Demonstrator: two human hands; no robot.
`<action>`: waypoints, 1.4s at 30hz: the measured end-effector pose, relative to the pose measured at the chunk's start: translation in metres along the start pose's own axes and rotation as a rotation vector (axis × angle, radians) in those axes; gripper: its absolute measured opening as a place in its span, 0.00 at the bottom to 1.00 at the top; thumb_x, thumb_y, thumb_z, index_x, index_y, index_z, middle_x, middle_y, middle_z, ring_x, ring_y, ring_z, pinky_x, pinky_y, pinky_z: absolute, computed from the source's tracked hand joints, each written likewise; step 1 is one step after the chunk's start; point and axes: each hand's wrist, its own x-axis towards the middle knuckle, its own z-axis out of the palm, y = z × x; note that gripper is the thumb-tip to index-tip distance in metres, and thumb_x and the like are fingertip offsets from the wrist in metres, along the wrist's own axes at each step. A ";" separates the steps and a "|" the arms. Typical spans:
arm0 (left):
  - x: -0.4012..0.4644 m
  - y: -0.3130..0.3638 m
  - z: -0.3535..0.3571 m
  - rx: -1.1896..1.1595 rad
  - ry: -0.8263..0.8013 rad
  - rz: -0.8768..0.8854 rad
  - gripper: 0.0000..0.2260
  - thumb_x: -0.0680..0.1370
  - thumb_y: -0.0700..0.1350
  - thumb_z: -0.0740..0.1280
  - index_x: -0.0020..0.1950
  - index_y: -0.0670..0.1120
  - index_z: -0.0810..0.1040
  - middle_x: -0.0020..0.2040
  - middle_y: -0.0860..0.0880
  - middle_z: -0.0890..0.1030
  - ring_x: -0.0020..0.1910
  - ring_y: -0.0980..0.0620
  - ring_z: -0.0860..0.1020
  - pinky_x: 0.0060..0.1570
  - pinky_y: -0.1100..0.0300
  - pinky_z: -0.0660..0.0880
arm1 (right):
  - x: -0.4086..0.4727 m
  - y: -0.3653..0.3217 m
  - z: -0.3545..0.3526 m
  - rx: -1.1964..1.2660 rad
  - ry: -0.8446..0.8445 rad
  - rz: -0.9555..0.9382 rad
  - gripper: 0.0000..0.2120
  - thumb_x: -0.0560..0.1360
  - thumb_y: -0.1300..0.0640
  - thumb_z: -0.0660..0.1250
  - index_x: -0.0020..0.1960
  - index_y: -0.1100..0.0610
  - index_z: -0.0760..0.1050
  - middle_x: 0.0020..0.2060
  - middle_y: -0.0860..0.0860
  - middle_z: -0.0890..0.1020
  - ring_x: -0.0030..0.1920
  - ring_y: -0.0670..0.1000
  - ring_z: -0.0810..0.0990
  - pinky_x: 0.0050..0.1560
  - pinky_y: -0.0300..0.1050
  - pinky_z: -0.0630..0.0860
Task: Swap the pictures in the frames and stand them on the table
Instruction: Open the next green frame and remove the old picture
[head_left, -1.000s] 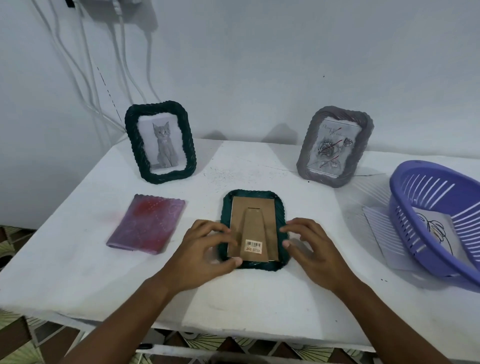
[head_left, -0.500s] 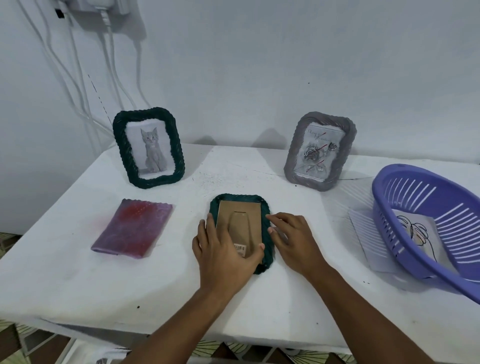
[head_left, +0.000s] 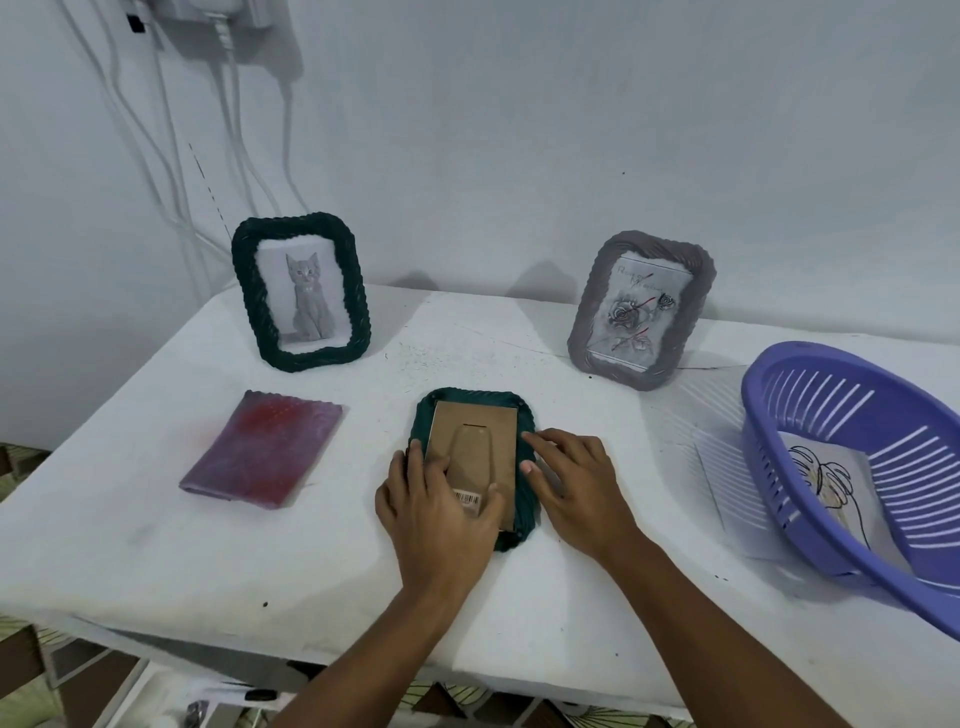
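A red-purple frame (head_left: 262, 451) lies flat left of the face-down green frame (head_left: 475, 457) at the table's (head_left: 130, 545) middle. The left hand (head_left: 441, 512) presses flat, fingers together, on its cardboard back (head_left: 475, 441); the right hand (head_left: 569, 480) touches its right edge, fingers loosely spread. A purple basket (head_left: 852, 467) sits farther right.

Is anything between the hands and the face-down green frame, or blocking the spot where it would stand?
Nothing visible. The left hand lies flat on the cardboard back of the face-down frame, and the right hand touches its right edge. The table behind it, between the cat frame and rose frame, shows bare.
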 end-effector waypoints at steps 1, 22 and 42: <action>0.000 0.000 0.000 -0.012 0.001 -0.002 0.27 0.68 0.60 0.64 0.59 0.44 0.76 0.71 0.44 0.68 0.72 0.45 0.61 0.67 0.48 0.55 | 0.000 0.000 0.000 -0.002 -0.005 0.000 0.24 0.78 0.41 0.51 0.67 0.50 0.73 0.61 0.47 0.76 0.60 0.51 0.69 0.59 0.40 0.62; 0.007 0.014 -0.038 -0.507 0.060 -0.073 0.23 0.68 0.51 0.74 0.59 0.45 0.73 0.69 0.51 0.69 0.66 0.54 0.65 0.64 0.49 0.70 | 0.000 0.000 -0.003 -0.057 -0.053 -0.003 0.23 0.79 0.41 0.48 0.70 0.46 0.68 0.63 0.45 0.74 0.60 0.52 0.69 0.58 0.48 0.69; 0.048 -0.073 -0.057 -0.261 0.014 -0.157 0.24 0.64 0.56 0.73 0.53 0.45 0.73 0.51 0.48 0.78 0.55 0.47 0.72 0.53 0.42 0.74 | -0.003 0.001 -0.001 -0.022 0.094 0.083 0.23 0.77 0.48 0.51 0.61 0.56 0.78 0.56 0.51 0.80 0.54 0.56 0.73 0.57 0.41 0.64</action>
